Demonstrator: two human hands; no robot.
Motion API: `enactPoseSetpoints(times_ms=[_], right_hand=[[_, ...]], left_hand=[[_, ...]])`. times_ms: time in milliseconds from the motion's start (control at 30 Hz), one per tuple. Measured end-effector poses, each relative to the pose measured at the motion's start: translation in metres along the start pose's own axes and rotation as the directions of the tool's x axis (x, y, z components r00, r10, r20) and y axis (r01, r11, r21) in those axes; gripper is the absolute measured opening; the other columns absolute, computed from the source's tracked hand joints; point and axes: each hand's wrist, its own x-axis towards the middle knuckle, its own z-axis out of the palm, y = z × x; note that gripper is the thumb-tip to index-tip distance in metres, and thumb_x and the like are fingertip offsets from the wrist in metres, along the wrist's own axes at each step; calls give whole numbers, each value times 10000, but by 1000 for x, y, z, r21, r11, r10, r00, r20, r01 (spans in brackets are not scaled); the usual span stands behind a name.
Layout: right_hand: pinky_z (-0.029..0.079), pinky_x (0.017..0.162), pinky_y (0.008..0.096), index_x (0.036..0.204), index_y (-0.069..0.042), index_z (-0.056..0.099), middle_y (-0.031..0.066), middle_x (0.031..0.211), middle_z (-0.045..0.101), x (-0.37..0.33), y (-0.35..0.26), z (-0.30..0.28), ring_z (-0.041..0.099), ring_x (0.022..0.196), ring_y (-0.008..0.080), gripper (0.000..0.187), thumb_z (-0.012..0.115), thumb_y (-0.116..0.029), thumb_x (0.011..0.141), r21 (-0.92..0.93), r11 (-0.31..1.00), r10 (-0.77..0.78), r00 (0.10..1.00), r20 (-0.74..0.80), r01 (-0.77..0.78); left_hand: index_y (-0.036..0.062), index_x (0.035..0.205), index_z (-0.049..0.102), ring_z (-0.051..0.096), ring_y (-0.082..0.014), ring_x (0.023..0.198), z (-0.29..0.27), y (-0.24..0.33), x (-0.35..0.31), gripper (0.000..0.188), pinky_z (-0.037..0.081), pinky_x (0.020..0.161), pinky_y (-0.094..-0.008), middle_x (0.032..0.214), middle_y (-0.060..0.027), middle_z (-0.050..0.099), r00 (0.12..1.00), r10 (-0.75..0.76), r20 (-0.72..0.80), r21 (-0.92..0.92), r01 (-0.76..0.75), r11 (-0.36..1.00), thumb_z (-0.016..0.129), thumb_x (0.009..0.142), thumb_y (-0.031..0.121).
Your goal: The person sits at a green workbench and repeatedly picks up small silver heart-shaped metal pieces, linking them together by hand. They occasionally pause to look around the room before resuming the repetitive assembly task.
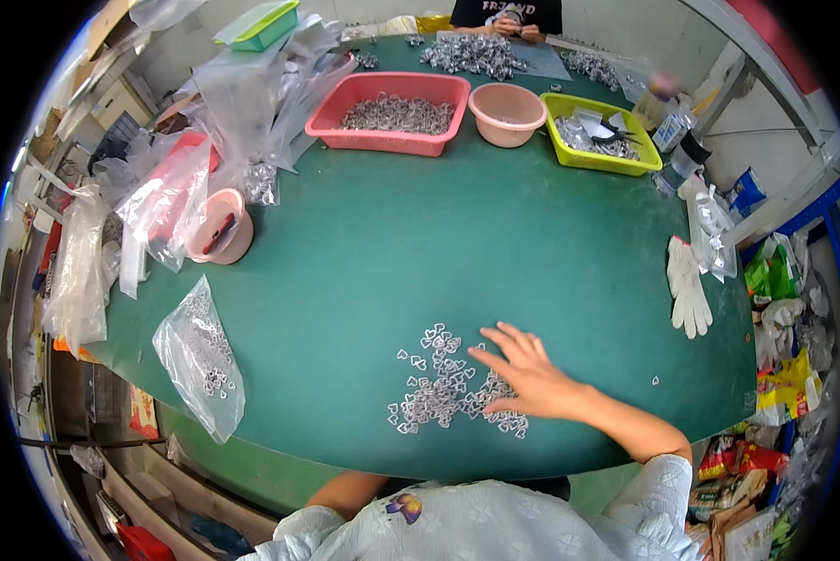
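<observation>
My right hand [525, 376] lies over the right side of a loose pile of small silver heart-shaped metal rings [432, 397], close to the table's near edge. Its fingers are spread and hold nothing, and the palm hides some of the rings. Of my left arm only a bit of forearm [350, 493] shows below the table edge; the left hand is out of sight. Off to the left, a clear plastic bag [201, 360] with more of these heart rings inside rests on the green tabletop [345, 252].
At the far side stand a pink tray [389, 142] of metal pieces, a pale pink bowl [508, 116] and a yellow-green tray [607, 161] with pliers. A pink tub [230, 237] and plastic bags crowd the left. A white glove [688, 287] lies right. Someone works opposite.
</observation>
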Motion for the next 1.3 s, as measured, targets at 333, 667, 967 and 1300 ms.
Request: enactPoseSetpoints(times_ms=[333,667,967,1300], right_hand=[[315,925,469,991,-59,577,90,1078,520,-18,-54,76,455,1071,261,281,647,-163,740,-277,961,-56,982,-182,4],[351,784,355,802,-53,600,44,826,594,-32,-86,66,534,836,214,142,677,-40,684,-57,964,182,802,-570,-260],[347,699,313,773,-32,618,50,752,598,-49,-73,61,496,691,196,76,661,-54,714,235,883,454,615,-644,-406],[432,660,226,875,21,617,47,779,612,-56,-99,64,548,703,96,103,590,-70,837,998,5,700,712,-47,61]], left_hand=[[41,1132,525,518,-349,997,6,-2,11,363,404,867,-419,1120,-201,536,994,99,42,-70,-96,993,543,836,250],[36,1134,521,518,-345,1000,20,13,4,361,401,869,-422,1124,-202,534,984,166,59,-88,-160,983,544,837,241],[32,1136,518,518,-342,1002,-1,36,-64,359,398,871,-425,1127,-202,532,968,142,206,-285,-80,955,545,839,232],[-11,985,611,600,-165,767,-142,91,-52,189,470,698,-270,888,-115,616,948,-44,314,-703,264,661,586,800,20]])
